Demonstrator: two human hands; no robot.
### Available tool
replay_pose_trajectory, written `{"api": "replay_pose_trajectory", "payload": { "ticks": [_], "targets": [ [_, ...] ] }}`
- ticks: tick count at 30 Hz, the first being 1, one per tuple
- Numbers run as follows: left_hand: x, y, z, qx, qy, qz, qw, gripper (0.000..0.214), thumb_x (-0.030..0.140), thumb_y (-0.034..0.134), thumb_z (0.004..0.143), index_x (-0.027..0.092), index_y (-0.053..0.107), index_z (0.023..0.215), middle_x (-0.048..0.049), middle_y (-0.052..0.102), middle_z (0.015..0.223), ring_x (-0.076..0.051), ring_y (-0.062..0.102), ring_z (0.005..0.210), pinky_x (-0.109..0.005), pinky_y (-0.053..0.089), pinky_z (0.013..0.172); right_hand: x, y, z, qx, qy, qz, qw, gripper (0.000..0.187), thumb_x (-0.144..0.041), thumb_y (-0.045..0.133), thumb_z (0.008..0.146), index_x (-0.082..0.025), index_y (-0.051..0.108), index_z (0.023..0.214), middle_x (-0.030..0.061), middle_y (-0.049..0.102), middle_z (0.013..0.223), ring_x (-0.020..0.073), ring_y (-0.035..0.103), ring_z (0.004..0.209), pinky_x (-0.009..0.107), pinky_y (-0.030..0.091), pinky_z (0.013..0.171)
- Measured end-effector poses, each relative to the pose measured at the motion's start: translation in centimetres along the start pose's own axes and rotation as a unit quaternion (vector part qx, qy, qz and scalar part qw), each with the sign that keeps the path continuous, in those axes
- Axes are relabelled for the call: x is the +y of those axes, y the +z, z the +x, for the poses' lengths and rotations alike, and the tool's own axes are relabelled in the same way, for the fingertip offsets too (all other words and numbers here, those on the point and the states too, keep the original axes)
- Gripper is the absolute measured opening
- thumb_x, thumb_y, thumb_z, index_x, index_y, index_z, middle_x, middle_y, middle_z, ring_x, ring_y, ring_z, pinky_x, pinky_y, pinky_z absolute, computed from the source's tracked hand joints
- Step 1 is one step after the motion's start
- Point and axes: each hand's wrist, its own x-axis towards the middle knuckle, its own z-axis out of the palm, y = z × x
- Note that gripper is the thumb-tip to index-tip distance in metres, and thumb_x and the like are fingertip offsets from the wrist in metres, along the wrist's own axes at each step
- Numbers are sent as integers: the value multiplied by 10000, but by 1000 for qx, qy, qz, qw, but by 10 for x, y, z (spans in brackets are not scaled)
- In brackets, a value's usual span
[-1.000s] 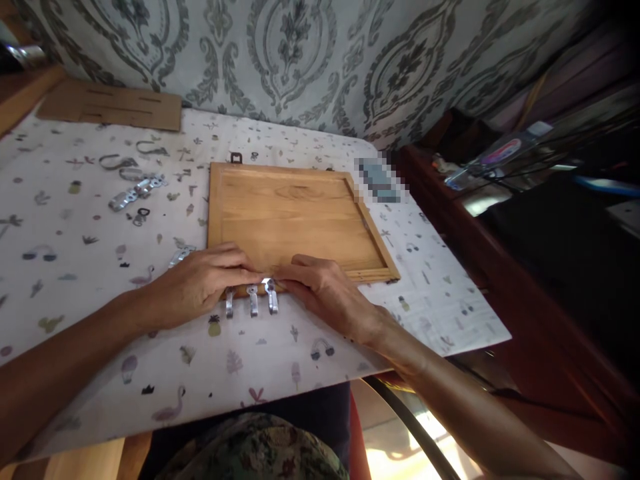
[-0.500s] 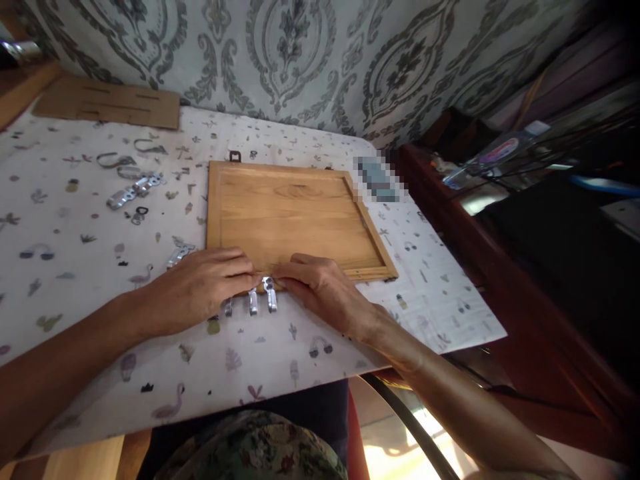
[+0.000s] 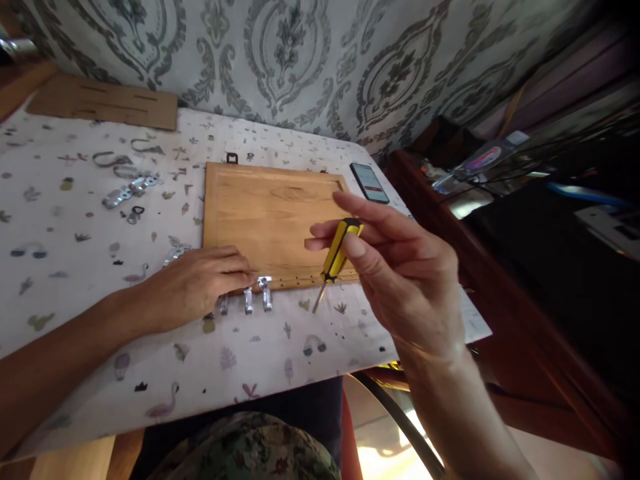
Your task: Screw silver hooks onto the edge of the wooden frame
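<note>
A wooden board [image 3: 273, 217] with a raised rim lies flat on the patterned tablecloth. Three shiny metal hooks [image 3: 247, 300] hang off its near edge. My left hand [image 3: 197, 285] rests palm down on that edge, fingers curled and pressing the hook plate against the wood. My right hand [image 3: 400, 280] is raised above the board's near right corner and pinches a small yellow-and-black screwdriver [image 3: 334, 259], its tip pointing down toward the cloth.
Loose metal brackets and hooks [image 3: 127, 190] lie at the left of the cloth. A cardboard sheet [image 3: 103, 101] sits at the far left. A phone [image 3: 369, 182] lies right of the board. A dark wooden cabinet [image 3: 450, 227] stands beyond the table's right edge.
My right hand left the hook plate, rose and came toward me, now holding the screwdriver. My left hand stayed on the board's near edge.
</note>
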Motion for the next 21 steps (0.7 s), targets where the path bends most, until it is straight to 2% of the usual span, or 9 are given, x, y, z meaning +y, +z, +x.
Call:
{"api": "replay_pose_trajectory", "payload": {
  "ticks": [4,7,10,15,21],
  "targets": [
    [1,-1,1,-2,1,-7,1000,282,94,432,1032,156,707,1047,-74,708,997,-185,633,913,-284,492,775,-5,12,-3,61,-51,5,997,181,-184,732,917,-248,725,1087,1,790,1032,155,778,914,316,660,887],
    [1,-2,1,-5,-3,-6,1000,261,104,451,1033,166,702,1064,-64,707,1003,-182,633,921,-282,493,777,-3,20,-4,94,-79,-8,992,174,-148,723,916,-241,710,1062,-3,791,990,141,780,880,258,669,763],
    [1,-3,0,-19,-6,7,1000,280,72,451,1015,171,697,1107,-65,710,1010,-184,636,933,-283,498,775,0,26,-3,121,-89,-47,988,142,-167,687,942,-267,680,1043,16,778,964,172,775,867,273,654,619],
    [1,-4,1,-26,-3,17,1000,323,35,427,1000,166,688,1137,-69,719,1016,-192,635,948,-295,509,793,5,32,-4,118,-83,-72,987,121,-189,661,960,-282,658,1037,33,766,969,197,765,868,325,659,612],
    [3,-4,2,-11,6,-1,1000,289,64,446,1016,163,698,1119,-67,718,1000,-191,630,924,-290,499,780,8,33,-3,94,-80,-20,992,144,-184,668,957,-294,667,1050,26,760,992,184,752,892,314,650,658]
  ]
}}
